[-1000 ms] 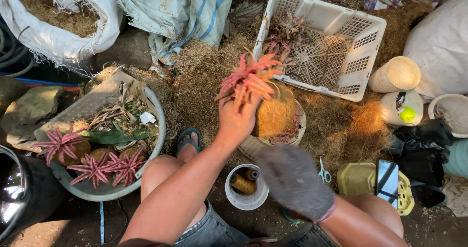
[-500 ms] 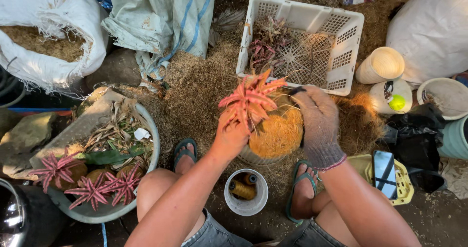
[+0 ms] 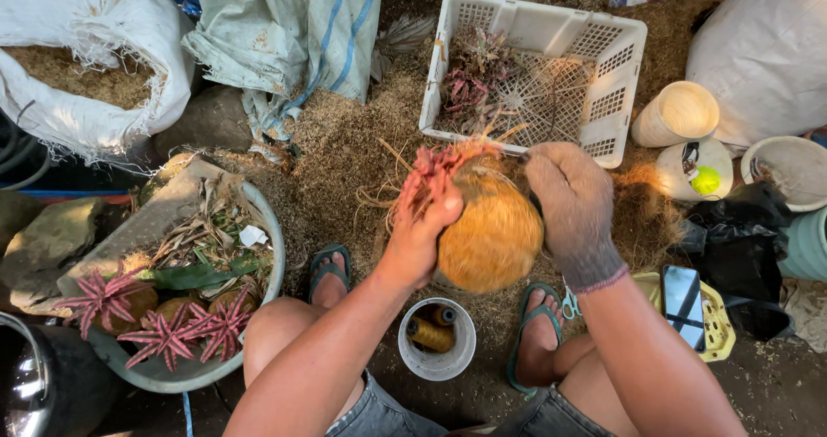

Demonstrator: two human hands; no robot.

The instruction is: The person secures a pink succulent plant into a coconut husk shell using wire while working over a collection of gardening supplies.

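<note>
left hand (image 3: 426, 230) grips red plant (image 3: 439, 168) | gloved right hand (image 3: 573, 209) on fibre ball (image 3: 489, 234)

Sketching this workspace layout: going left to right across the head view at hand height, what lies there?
Grey basin of red star-shaped plants → left hand → orange fibre ball → gloved right hand → black bag.

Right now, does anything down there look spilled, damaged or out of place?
Yes. Loose brown fibre is strewn over the ground around the white crate, not kept in the sack. A phone lies close to that mess, beside the gloved right hand.
</note>
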